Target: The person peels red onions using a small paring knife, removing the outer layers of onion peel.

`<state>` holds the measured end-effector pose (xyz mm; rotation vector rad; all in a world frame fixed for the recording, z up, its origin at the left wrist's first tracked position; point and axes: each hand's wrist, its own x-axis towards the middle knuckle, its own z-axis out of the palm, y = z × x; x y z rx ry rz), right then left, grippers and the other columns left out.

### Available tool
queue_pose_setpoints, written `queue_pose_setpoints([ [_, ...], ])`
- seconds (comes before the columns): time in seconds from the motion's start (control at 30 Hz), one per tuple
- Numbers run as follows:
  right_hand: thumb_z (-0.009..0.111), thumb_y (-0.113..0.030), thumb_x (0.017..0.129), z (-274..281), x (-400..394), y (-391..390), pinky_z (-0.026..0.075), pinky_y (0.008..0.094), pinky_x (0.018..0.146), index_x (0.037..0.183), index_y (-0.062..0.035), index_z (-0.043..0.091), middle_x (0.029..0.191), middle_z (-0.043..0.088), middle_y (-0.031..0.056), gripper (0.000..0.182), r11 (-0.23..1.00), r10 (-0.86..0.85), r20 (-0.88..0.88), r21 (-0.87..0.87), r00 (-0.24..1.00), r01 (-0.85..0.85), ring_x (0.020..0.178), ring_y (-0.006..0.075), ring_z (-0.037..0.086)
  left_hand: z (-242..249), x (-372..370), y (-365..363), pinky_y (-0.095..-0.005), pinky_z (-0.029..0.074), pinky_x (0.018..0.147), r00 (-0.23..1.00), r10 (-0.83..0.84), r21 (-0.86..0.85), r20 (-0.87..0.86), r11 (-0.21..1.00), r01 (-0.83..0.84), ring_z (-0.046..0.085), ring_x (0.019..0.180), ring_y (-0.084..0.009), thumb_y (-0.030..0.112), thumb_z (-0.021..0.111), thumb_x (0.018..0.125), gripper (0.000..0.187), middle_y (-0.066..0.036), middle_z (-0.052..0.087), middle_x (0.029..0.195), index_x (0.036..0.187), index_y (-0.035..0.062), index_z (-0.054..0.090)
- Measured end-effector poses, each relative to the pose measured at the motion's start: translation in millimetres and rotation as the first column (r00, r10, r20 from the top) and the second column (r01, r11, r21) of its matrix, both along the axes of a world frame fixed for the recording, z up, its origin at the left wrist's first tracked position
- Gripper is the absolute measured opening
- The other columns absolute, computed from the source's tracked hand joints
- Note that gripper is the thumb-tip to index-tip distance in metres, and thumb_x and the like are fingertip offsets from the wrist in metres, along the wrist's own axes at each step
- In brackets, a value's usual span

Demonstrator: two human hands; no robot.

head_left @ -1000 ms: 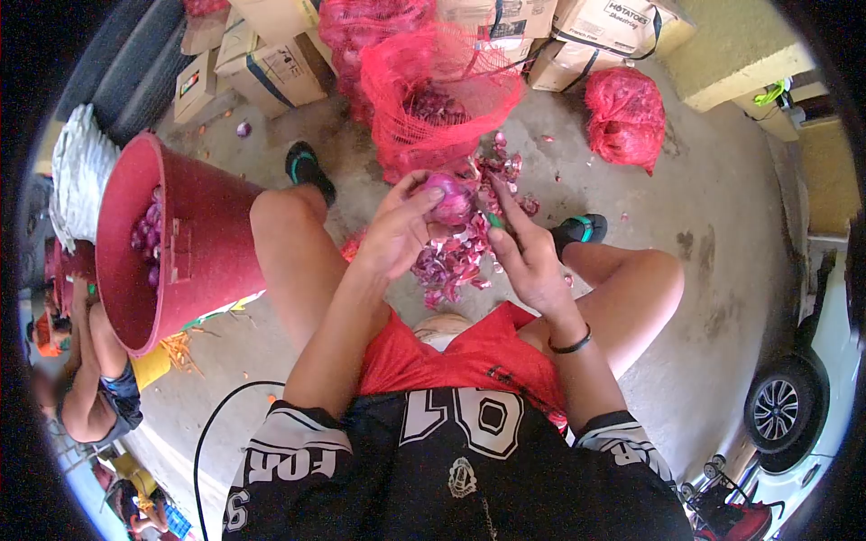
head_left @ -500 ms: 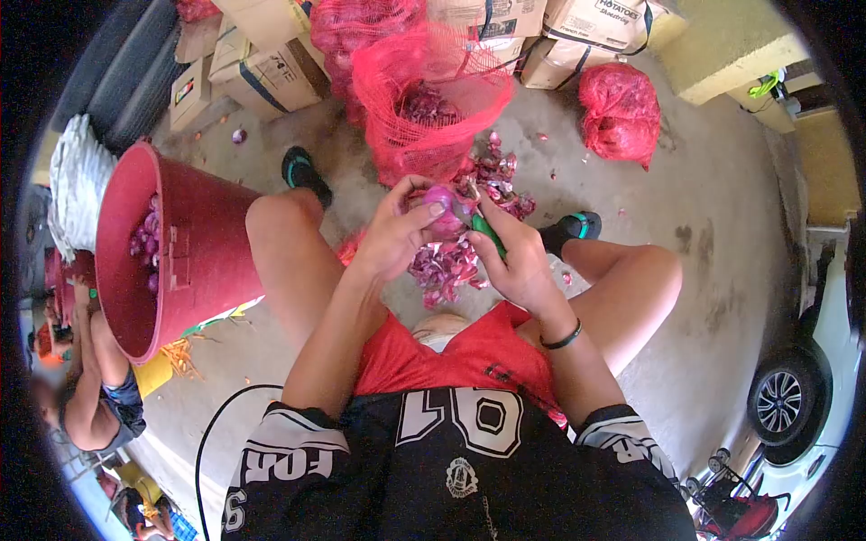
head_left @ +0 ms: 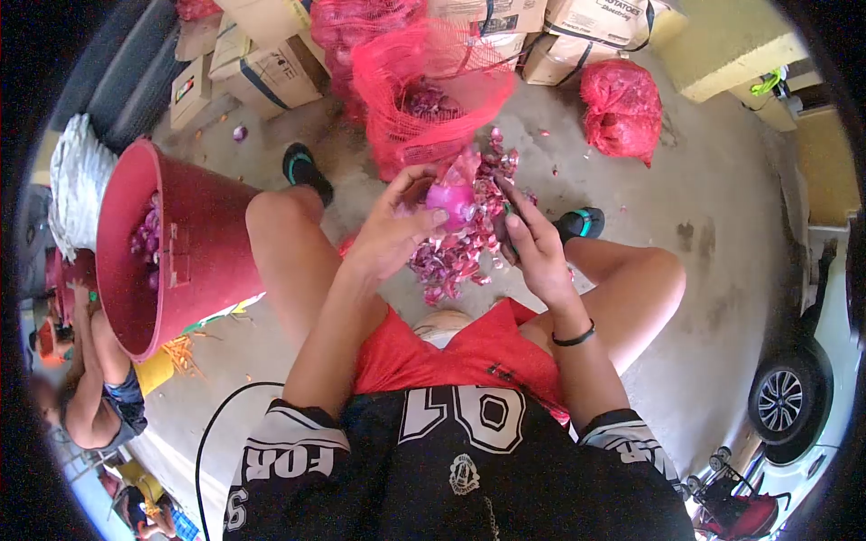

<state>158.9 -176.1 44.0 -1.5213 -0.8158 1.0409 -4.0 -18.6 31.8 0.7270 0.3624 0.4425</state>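
My left hand [head_left: 395, 227] is closed around a purple-red onion [head_left: 454, 206], with its thumb across the front. A flap of loose skin stands up from the onion's far side. My right hand [head_left: 538, 245], a little to the right and apart from the onion, grips a small green-handled knife [head_left: 509, 211]; its blade is hard to make out. Under both hands, a heap of onion skins [head_left: 446, 266] lies on the floor between my feet. Just beyond, an opened red mesh sack [head_left: 424, 135] holds more onions.
To my left stands a large red tub [head_left: 212, 243] with onions inside. Cardboard boxes [head_left: 275, 77] and another full mesh sack [head_left: 622, 108] are ahead. A person [head_left: 95, 388] sits at far left. A parked car [head_left: 812, 388] is on the right.
My right hand has drawn away from the onion to the right, taking the knife with it. The onion now shows a smoother, brighter surface and a raised skin flap.
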Motion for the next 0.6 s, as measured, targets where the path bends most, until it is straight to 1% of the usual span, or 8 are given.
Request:
queue_pose_setpoints([
  [0.03,0.051,-0.013,0.098,-0.2,-4.2,1.5,0.036,0.0196,0.061,0.146,-0.0066,0.037,0.073,0.043,-0.0043,0.051,0.997,-0.014,-0.107,0.075,0.994,0.022,0.065,0.0033,0.038,-1.9,1.1,0.1,-0.0412,0.056,0.085,1.0,0.017,-0.022,0.002,1.0,-0.017,0.057,0.108,-0.0214,-0.003,0.069,0.08,0.056,-0.008,0.053,0.12,0.129,0.0049,0.045],
  [0.07,0.052,-0.013,0.097,3.5,-5.0,1.0,0.037,0.021,0.061,0.146,-0.0062,0.036,0.072,0.043,-0.0035,0.052,0.997,0.026,-0.086,0.079,0.996,-0.019,0.064,0.0045,0.038,-3.4,2.1,-0.1,-0.0398,0.056,0.085,0.999,0.035,-0.046,0.005,0.998,-0.035,0.057,0.109,-0.0209,-0.002,0.07,0.08,0.057,-0.008,0.053,0.121,0.13,0.0048,0.045],
  [0.13,0.054,-0.012,0.096,16.5,-5.5,1.8,0.039,0.024,0.06,0.147,-0.0054,0.034,0.071,0.043,-0.0019,0.055,0.991,0.112,-0.047,0.084,0.993,-0.108,0.063,0.007,0.039,-4.3,2.9,0.4,-0.0367,0.054,0.089,0.997,0.058,0.032,-0.047,0.998,-0.056,0.056,0.11,-0.0203,-0.002,0.072,0.078,0.058,-0.008,0.054,0.122,0.13,0.0041,0.046],
  [0.23,0.057,-0.012,0.094,23.6,-2.9,4.1,0.046,0.0289,0.068,0.147,-0.0045,0.032,0.084,0.06,0.0057,0.059,0.968,0.247,0.212,-0.005,0.946,-0.252,0.07,0.0123,0.052,-0.8,5.0,1.4,-0.0334,0.051,0.093,0.996,0.062,0.16,-0.07,0.986,-0.05,0.055,0.111,-0.0197,-0.004,0.075,0.074,0.062,-0.008,0.056,0.122,0.13,0.003,0.047],
  [0.3,0.057,-0.011,0.093,21.1,-7.5,6.4,0.048,0.0316,0.079,0.147,-0.0041,0.032,0.105,0.063,0.0121,0.06,0.976,0.205,0.246,0.023,0.947,-0.217,0.085,0.0173,0.06,2.7,5.7,1.0,-0.0325,0.05,0.094,0.995,0.06,0.219,-0.085,0.975,-0.04,0.055,0.112,-0.0196,-0.004,0.077,0.072,0.064,-0.009,0.056,0.122,0.129,0.0023,0.048],
  [0.43,0.056,-0.01,0.093,21.0,-9.9,13.5,0.045,0.0327,0.096,0.144,-0.0033,0.036,0.132,0.056,0.0178,0.055,0.949,0.115,0.498,0.202,0.859,-0.244,0.112,0.0226,0.062,-0.8,4.3,1.3,-0.0325,0.05,0.093,0.987,0.091,0.309,-0.134,0.95,-0.046,0.054,0.112,-0.0196,-0.005,0.078,0.071,0.065,-0.01,0.056,0.122,0.128,0.0016,0.048],
  [0.53,0.054,-0.01,0.094,12.6,-1.5,13.6,0.043,0.0323,0.099,0.141,-0.0026,0.041,0.132,0.057,0.0167,0.05,0.951,0.097,0.508,0.207,0.856,-0.231,0.119,0.0219,0.057,0.0,3.8,2.6,-0.0325,0.051,0.093,0.986,0.075,0.304,-0.15,0.952,-0.026,0.055,0.111,-0.02,-0.006,0.078,0.07,0.066,-0.011,0.055,0.123,0.128,0.0014,0.047],
  [0.6,0.053,-0.012,0.096,8.5,-0.5,9.9,0.048,0.0296,0.088,0.141,-0.0039,0.043,0.118,0.064,0.0138,0.046,0.985,0.084,0.312,0.118,0.946,-0.126,0.104,0.019,0.063,2.8,3.7,2.9,-0.033,0.051,0.092,0.989,0.062,0.257,-0.131,0.966,-0.027,0.056,0.111,-0.0206,-0.008,0.076,0.071,0.067,-0.011,0.054,0.124,0.129,0.0013,0.046],
])
